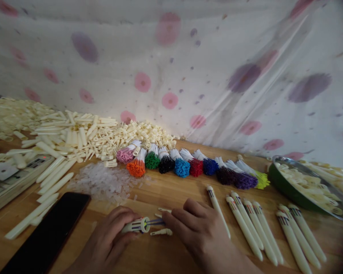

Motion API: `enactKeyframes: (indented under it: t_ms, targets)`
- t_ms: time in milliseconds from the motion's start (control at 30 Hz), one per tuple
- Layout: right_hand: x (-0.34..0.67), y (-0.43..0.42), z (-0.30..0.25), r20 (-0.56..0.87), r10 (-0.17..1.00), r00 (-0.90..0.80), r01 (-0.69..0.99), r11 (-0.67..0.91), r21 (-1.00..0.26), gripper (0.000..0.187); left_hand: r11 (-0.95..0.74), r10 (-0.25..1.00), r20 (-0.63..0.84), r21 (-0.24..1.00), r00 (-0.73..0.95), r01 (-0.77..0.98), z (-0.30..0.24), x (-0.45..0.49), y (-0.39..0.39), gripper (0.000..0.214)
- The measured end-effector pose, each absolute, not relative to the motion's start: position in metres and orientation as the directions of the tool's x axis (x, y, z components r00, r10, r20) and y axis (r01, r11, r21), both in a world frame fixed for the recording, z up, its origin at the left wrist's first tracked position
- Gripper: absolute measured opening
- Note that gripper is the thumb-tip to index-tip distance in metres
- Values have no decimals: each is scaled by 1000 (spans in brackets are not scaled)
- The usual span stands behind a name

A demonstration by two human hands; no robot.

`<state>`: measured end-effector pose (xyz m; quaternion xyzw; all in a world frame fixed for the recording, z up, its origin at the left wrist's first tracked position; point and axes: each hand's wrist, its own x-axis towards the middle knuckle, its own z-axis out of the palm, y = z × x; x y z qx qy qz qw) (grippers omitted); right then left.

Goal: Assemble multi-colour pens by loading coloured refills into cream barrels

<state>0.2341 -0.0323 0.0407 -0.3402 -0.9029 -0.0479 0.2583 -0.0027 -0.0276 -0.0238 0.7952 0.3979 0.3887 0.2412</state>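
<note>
At the near edge of the wooden table, the left hand is closing around a cream plastic pen barrel, holding it level with its open, ringed mouth facing right. The right hand is pinching the tail of a thin purple refill between thumb and fingertips, and the refill's tip is sitting just inside that mouth, so both hands are gripping and neither is open. By my judgement the step in hand is feeding a coloured refill into a multi-colour pen, and the next move is calling for a straight, steady push along the barrel's axis so the refill is seating in its own channel without bending. 2 small cream clips are lying on the wood just beside the fingers. To the near left a black phone is lying flat, and to the near right about 7 assembled cream pens are lying side by side. Farther back, a heap of tiny clear plastic bits is spreading on the left, and a row of bundled refills in pink, orange, green, black, blue, red, purple and yellow-green is running across the middle. At the right a green-rimmed metal bowl is holding cream parts, heaps of cream barrels and clips are filling the far left, and a spotted white cloth is hanging behind.
</note>
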Motion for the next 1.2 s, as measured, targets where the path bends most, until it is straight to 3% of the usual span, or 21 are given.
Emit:
enactKeyframes:
  t_ms: [467,633,833,1200]
  targets:
    - [238,-33,43,495,581,-646,646,762,-51,27,-535,840,410,731,355,424,-23,-1,-31,17]
    - [240,-34,46,519,531,-670,612,791,-19,29,-554,822,379,704,424,444,-24,-2,-32,24]
    - [243,-35,45,497,549,-672,614,788,-41,28,-607,775,358,652,521,455,-17,-7,-28,34]
    - [242,-35,44,481,562,-673,620,783,-47,28,-542,802,293,724,520,428,-21,-7,-28,34]
